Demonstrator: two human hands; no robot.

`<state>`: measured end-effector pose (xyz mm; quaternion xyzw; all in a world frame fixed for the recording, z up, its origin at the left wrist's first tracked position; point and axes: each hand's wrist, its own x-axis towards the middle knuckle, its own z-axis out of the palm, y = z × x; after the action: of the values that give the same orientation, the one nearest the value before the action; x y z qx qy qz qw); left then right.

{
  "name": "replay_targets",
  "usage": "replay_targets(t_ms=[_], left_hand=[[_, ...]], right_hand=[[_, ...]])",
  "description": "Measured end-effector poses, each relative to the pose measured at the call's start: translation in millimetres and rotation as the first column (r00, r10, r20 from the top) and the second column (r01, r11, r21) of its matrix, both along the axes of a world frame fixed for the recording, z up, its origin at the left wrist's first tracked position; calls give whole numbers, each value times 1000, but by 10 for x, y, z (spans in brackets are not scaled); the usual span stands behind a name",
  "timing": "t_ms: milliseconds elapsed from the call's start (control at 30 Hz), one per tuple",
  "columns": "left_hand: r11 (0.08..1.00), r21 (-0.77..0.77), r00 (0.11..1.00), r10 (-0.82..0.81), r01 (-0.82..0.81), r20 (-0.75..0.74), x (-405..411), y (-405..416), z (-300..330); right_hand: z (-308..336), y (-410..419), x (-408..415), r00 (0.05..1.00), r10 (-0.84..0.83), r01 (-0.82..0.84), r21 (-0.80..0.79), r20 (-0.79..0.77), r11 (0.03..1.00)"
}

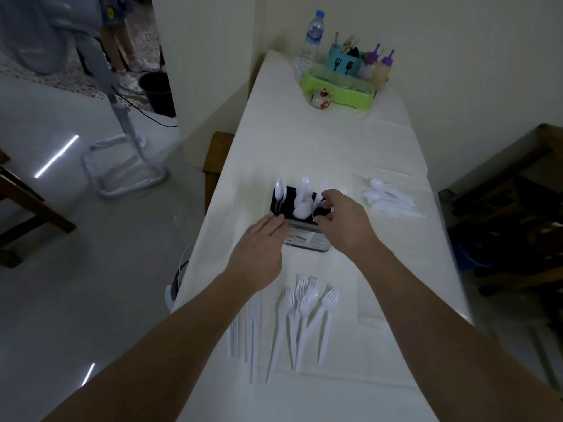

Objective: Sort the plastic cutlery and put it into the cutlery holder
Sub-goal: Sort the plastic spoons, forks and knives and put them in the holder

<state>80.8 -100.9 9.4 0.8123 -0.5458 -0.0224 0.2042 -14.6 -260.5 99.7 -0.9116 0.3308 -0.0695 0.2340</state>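
2 hands are seen at the black cutlery holder [300,219], which stands mid-table on the white tablecloth [320,141]. The left hand [259,254] is laid against the holder's near-left corner, at about 8 o'clock of it, fingers nearly straight and touching the wall; nothing is seen gripped. The right hand [342,219] is curled over the holder's right rim, at 3 o'clock, fingertips bent down at the right compartment; whether a piece is pinched there cannot be told.

White spoons [301,197] are already stood in the holder's middle, 1 more spoon at its left end, and what look like fork and knife tips at the right end. Still loose: a fan of forks [304,312] at 6 o'clock of the holder, near the table edge, knives [251,327] just left of them at 7 o'clock, and a spoon pile [387,197] on a clear wrapper at 3 o'clock, apart from the holder.

Step judged: holder is being steadied while pieces are settled in the right compartment; task partly done. Next move likely calls for 1 hand to be freed, a loose group gathered handles-together and dropped upright into the matching compartment.
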Motion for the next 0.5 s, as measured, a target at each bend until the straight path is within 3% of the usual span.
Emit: replay_targets(t_ms=[133, 267, 500], left_hand=[[991, -109, 996, 78, -83, -47, -144, 124, 104], [982, -94, 984, 152, -161, -96, -353, 246, 86], [971, 135, 942, 228, -199, -248, -874, 407, -85]], right_hand=[[-6, 113, -284, 991, -107, 103, 47, 82, 994], [-198, 298, -700, 968, -228, 217, 104, 103, 970], [-861, 651, -1396, 905, -399, 423, 223, -144, 878]])
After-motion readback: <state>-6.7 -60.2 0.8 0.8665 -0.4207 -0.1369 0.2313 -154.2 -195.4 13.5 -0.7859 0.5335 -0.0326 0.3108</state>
